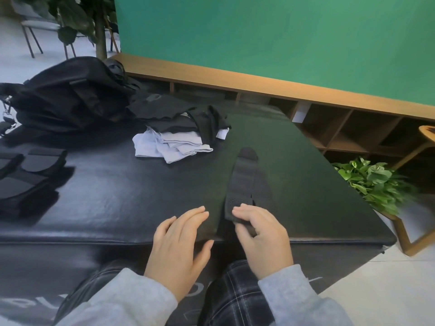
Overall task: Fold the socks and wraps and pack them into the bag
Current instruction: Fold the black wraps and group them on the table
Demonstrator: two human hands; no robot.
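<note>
— What are your hands doing right now?

— My right hand (260, 234) is pinching the near end of a dark wrap (247, 184), thumb and fingers curled round it. My left hand (181, 245) is lying flat and relaxed on the counter (106, 196), holding nothing, just left of the wrap.

— Why is the wrap stretched out like that?

— It is lying lengthwise away from me, lower middle of the frame, so I am guessing I am about to fold or roll it from the near end. The left hand is waiting close by to steady it, I think.

— What is it made of?

— It is looking like a perforated, slightly stiff band, grey-black, with a rounded far tip. The counter under it is padded black leatherette, shiny and a bit wrinkled.

— And the rest of the stuff?

— The socks (174, 142) are sitting in a loose heap at centre, beyond the wrap: soft pale knit ones under black ones. The bag (66, 97) is slumping at upper left, black fabric with metal clips, just beside the heap; whether it is open I cannot tell. More black pieces (30, 175) are lying flat at the left edge, well apart from my hands; they may be further wraps, already laid out.
</note>
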